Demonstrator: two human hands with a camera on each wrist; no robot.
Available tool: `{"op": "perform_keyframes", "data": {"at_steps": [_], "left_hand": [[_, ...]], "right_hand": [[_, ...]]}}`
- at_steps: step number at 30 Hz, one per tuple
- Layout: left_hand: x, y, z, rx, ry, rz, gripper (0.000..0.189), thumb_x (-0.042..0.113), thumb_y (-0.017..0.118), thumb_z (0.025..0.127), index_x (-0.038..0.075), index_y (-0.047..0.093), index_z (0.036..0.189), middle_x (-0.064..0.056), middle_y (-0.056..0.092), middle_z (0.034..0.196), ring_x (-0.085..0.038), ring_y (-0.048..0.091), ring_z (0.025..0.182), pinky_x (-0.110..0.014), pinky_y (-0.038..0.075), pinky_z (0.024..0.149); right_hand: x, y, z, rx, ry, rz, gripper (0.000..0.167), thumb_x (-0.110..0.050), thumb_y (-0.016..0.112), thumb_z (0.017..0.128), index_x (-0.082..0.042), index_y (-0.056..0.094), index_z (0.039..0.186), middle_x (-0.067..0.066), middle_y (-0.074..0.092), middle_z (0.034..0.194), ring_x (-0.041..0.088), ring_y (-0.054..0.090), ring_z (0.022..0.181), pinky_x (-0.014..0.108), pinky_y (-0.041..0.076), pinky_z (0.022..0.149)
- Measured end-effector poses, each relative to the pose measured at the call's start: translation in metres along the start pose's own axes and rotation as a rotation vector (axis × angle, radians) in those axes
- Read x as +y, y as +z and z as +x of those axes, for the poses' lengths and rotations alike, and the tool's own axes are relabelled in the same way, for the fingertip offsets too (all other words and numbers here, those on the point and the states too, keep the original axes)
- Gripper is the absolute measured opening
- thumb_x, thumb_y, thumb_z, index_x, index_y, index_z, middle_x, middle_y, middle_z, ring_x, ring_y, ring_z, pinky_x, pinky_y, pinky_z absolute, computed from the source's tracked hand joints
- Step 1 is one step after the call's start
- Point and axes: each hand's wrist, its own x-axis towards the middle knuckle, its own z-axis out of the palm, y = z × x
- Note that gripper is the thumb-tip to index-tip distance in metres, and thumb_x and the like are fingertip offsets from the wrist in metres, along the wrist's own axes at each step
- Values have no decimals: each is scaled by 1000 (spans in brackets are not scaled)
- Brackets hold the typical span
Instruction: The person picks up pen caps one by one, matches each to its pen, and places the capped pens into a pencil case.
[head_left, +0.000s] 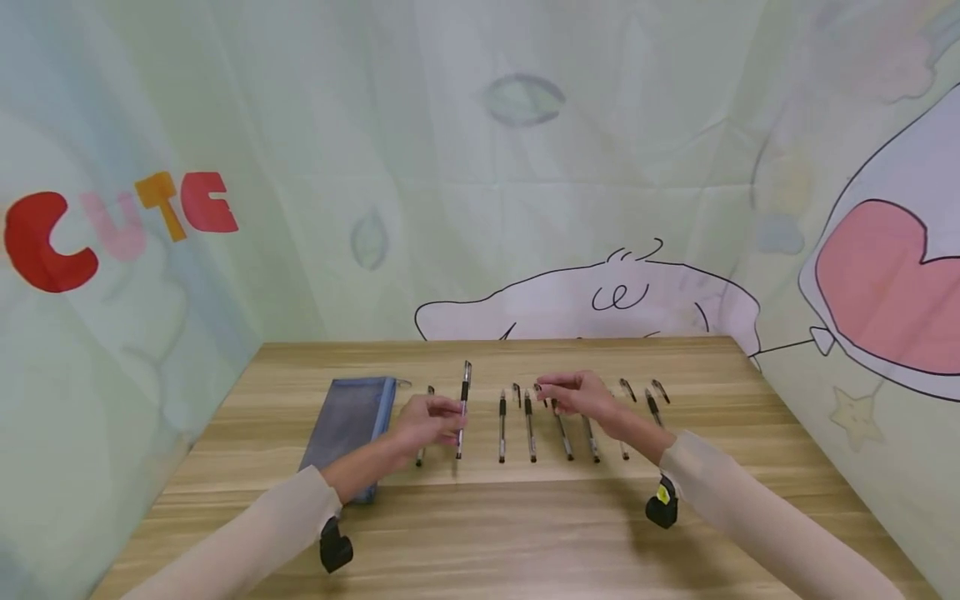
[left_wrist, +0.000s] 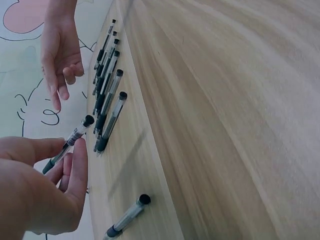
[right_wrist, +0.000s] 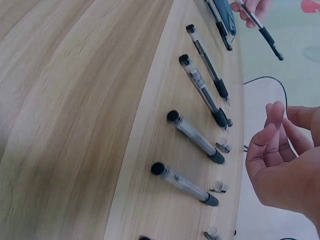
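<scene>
My left hand (head_left: 430, 425) pinches a capped black gel pen (head_left: 465, 392) between thumb and fingers, raised above the table. In the left wrist view the pen's (left_wrist: 82, 127) dark end points up toward the right. My right hand (head_left: 588, 396) hovers over the row of pens, fingers loosely bent; the right wrist view shows nothing between its fingertips. Close to these fingertips, in the head view, is a small pen cap (head_left: 539, 393). Below the hand lie uncapped pens, among them one pen (head_left: 530, 429) and another (head_left: 562, 437).
A blue-grey zip pouch (head_left: 348, 408) lies left, partly behind the left forearm. Beside it rests a capped pen (head_left: 422, 454). Loose caps, such as one cap (head_left: 628, 389) and another (head_left: 660, 391), lie at the right. A printed curtain (head_left: 420, 167) hangs behind the wooden table (head_left: 480, 542).
</scene>
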Motion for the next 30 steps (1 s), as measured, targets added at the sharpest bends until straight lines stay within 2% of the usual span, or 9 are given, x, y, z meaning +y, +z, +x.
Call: {"op": "perform_keyframes", "data": {"at_steps": [4, 7, 11, 19, 25, 30], "left_hand": [[-2, -5, 4, 54, -5, 26, 30, -1, 67, 96, -12, 62, 123, -18, 71, 105, -18, 70, 87, -39, 64, 87], [-5, -8, 8, 78, -9, 54, 29, 0, 67, 95, -12, 64, 122, -15, 72, 100, -14, 68, 81, -39, 65, 85], [-10, -7, 12, 110, 14, 106, 27, -1, 67, 95, -13, 66, 119, -17, 72, 97, -12, 67, 74, -39, 66, 80], [-17, 0, 16, 161, 46, 167, 30, 1, 68, 95, -11, 66, 122, -24, 73, 108, -19, 74, 78, -33, 66, 73], [-25, 1, 21, 195, 70, 216, 29, 1, 70, 93, -11, 68, 119, -23, 75, 106, -23, 76, 78, -31, 65, 69], [-30, 2, 24, 203, 86, 244, 29, 0, 71, 92, -11, 68, 118, -22, 76, 103, -25, 76, 76, -31, 65, 67]], "right_hand": [[2, -5, -3, 6, 2, 7, 41, -17, 63, 102, 4, 60, 137, 11, 78, 110, 9, 60, 70, 23, 48, 66], [2, -6, -5, 5, 5, 2, 41, -15, 62, 103, 6, 58, 138, 11, 77, 109, 8, 61, 72, 22, 49, 66], [2, -7, -8, 6, 17, -14, 40, -14, 60, 103, 6, 58, 138, 13, 75, 111, 9, 62, 75, 23, 50, 68], [4, -7, -6, 14, 17, -35, 38, -14, 59, 104, 4, 60, 137, 18, 73, 117, 9, 61, 76, 23, 50, 66], [8, -7, -5, 19, 25, -23, 38, -14, 60, 103, 4, 60, 136, 13, 75, 111, 9, 62, 75, 22, 51, 67], [7, -7, -9, 5, 9, -21, 40, -16, 60, 104, 4, 59, 138, 19, 72, 118, 8, 63, 76, 23, 53, 69]]}}
